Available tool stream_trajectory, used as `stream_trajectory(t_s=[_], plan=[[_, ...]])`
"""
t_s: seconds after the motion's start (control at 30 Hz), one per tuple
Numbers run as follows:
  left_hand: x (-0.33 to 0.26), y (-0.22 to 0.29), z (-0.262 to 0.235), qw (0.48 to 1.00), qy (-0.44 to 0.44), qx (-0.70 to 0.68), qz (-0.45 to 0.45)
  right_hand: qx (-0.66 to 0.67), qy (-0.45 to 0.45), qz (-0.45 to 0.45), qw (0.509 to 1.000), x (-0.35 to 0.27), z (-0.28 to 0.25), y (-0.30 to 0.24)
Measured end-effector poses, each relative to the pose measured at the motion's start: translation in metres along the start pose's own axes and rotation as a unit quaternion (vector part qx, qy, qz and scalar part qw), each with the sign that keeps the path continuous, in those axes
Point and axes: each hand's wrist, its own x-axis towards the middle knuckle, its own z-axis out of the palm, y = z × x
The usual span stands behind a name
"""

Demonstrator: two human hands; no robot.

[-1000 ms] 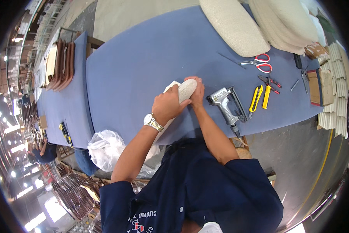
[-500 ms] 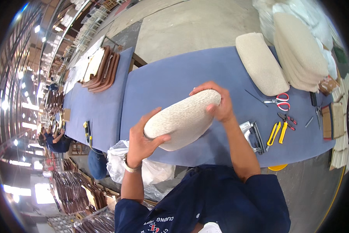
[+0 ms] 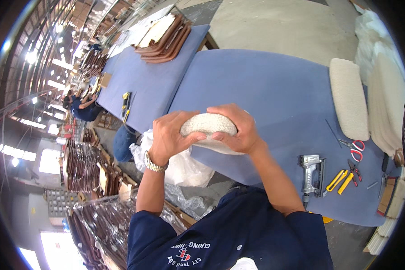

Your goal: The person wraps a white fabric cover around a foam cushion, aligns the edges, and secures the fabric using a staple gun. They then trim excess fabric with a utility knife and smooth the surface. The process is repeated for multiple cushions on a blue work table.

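Observation:
A cream woven-fabric cushion pad (image 3: 209, 124) is held in front of me above the blue-covered table (image 3: 270, 81), one rounded end toward me. My left hand (image 3: 170, 135) wraps around its left side, thumb on the near face. Opposite it, my right hand (image 3: 239, 128) grips the right side, its thumb close to the left one. The pad's far part is hidden behind its near end and my fingers. At the table's right lie another cream pad (image 3: 348, 100) and a stack of similar pads (image 3: 386, 110).
To the right lie a staple gun (image 3: 310, 173), red-handled scissors (image 3: 356, 150), a yellow cutter (image 3: 336, 181) and pliers (image 3: 355, 172). Brown curved frames (image 3: 168, 47) are stacked on the left table. Below hangs white plastic (image 3: 184, 168), beside a round blue seat (image 3: 123, 144). A person (image 3: 84, 107) works far left.
The cushion pad has turned from lying slantwise to pointing end-on toward me. My hands have come closer together around it. My view has swung, so the table's contents appear shifted right.

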Motion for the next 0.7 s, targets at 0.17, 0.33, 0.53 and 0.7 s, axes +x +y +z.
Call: stream_trajectory(t_s=[0.17,0.33,0.53,0.7], plan=[[-0.012,-0.039,-0.003,0.997,0.037,-0.069,0.004,0.105,-0.014,0.087,0.991,-0.012,0.006,0.019],[-0.026,-0.060,-0.007,0.994,0.036,-0.102,-0.027,0.124,-0.089,0.216,0.964,-0.013,0.003,0.012],[-0.023,-0.057,-0.020,0.999,0.040,0.005,-0.024,0.070,-0.029,0.136,0.988,-0.017,0.020,0.013],[-0.024,0.003,-0.002,0.998,0.054,-0.001,0.032,-0.031,-0.114,0.216,0.969,-0.066,-0.001,0.026]])
